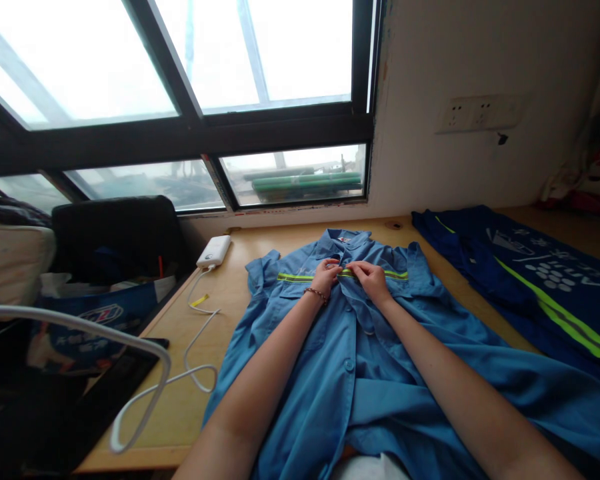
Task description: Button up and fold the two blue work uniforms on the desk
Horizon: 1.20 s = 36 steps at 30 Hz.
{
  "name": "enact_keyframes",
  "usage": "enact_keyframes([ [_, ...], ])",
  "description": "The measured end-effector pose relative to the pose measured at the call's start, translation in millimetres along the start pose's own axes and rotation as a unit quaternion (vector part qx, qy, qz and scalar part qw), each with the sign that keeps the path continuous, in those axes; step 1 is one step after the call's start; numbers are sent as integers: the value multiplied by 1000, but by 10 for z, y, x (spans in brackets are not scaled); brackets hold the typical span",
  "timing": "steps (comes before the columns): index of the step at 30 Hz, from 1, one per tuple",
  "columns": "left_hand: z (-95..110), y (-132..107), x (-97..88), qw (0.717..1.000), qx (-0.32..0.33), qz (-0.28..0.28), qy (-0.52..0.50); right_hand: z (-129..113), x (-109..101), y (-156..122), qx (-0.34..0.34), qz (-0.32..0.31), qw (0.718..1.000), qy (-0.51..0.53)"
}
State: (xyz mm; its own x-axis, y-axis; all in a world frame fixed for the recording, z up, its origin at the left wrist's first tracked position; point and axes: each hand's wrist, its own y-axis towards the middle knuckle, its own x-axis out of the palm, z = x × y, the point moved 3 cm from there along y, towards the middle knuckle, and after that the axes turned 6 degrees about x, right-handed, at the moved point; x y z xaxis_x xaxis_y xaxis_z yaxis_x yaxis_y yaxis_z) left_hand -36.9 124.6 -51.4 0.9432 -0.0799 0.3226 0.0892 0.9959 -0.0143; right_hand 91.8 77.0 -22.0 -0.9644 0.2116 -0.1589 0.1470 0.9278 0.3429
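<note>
A light blue work shirt [300, 373] with a yellow-green reflective stripe across the chest lies face up on the wooden table, collar pointing away from me. At its chest placket, level with the stripe, my left hand [326, 277] pinches one front edge; a beaded bracelet circles that wrist. Close beside it, my right hand [372, 279] pinches the other front edge with thumb and fingers. My fingers hide the spot between them, so a button there cannot be made out. Lower down, the button [349, 365] shows on the front edge, and the shirt's lower right side lies in folds.
A dark blue garment [540, 267] with white print lies at the right of the table [180, 427]. A white power bank [214, 251] with a looping white cable [145, 340] is at the left. Beyond are a black chair [115, 233], a window and a wall socket [483, 113].
</note>
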Motion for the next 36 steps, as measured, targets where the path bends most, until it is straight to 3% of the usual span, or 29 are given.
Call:
enact_keyframes([
  [10,46,-32,11,998,46,-52,-3,56,27,42,-55,-25,998,-36],
  [21,55,-39,31,990,98,-81,68,185,34,62,-50,-12,992,-116],
  [28,-9,-13,16,987,86,-66,117,166,-38,40,-36,41,990,-130],
  [32,-40,105,-60,976,121,-36,179,117,-39,47,-20,57,986,-158],
  [36,-38,278,-116,953,164,-8,255,19,59,-6,35,-12,977,-208],
])
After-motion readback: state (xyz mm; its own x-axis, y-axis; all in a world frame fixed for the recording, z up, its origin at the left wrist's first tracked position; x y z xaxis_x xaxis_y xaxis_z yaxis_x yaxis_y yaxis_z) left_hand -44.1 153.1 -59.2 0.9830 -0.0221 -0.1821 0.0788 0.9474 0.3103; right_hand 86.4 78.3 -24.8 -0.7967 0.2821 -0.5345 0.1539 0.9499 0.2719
